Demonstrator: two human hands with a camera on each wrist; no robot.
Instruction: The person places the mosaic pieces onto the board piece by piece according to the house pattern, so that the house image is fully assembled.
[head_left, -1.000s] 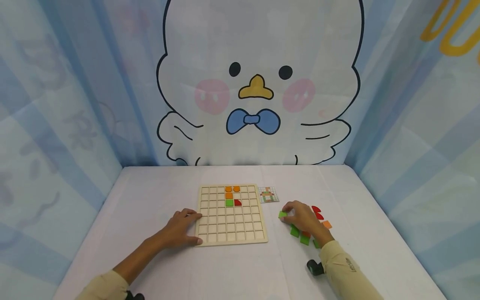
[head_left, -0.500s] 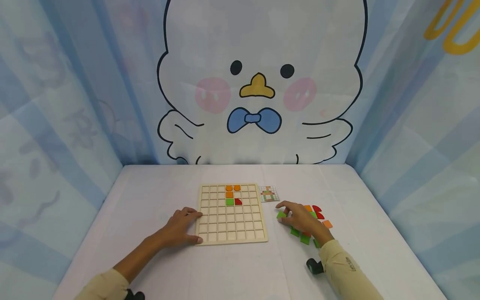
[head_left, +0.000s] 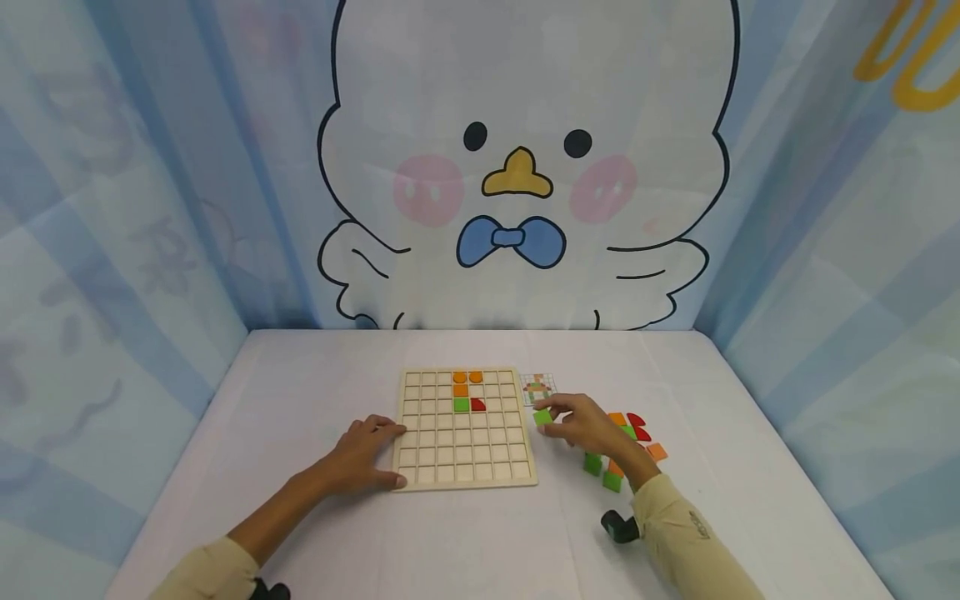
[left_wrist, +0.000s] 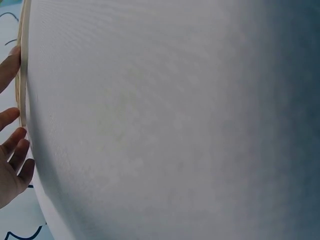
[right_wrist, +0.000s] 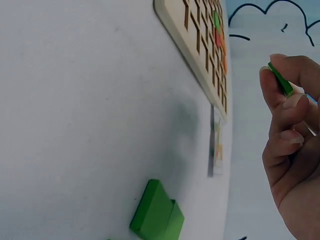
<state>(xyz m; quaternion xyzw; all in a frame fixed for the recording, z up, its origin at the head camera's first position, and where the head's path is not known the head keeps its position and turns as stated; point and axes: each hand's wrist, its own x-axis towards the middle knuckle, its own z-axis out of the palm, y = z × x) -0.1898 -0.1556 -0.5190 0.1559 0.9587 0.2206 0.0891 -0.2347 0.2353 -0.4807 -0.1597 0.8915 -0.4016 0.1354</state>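
Observation:
My right hand (head_left: 583, 422) pinches a green square tile (head_left: 542, 417) between thumb and fingertip, held above the table just right of the wooden grid board (head_left: 435, 458); the right wrist view shows the tile (right_wrist: 281, 80) edge-on. Fingers and thumb of my left hand (head_left: 358, 457) touch the board's left edge, spread apart. Near the board's top sit two orange round pieces (head_left: 460, 377), an orange square (head_left: 461, 390), a green square (head_left: 461, 404) and a red quarter-round piece (head_left: 477, 405). A small pattern card (head_left: 537, 388) lies beside the board, its lower corner behind the right fingers.
Loose pieces lie right of the board, partly hidden by the right forearm: green squares (head_left: 612, 481), red quarter-rounds (head_left: 640, 433) and orange pieces (head_left: 657, 452). A white cloth covers the table (head_left: 465, 542). Behind it hangs a printed curtain (head_left: 517, 292).
My right hand has picked up the green tile at the left of the loose pieces and moved it left towards the board. My left hand stays at the board's edge.

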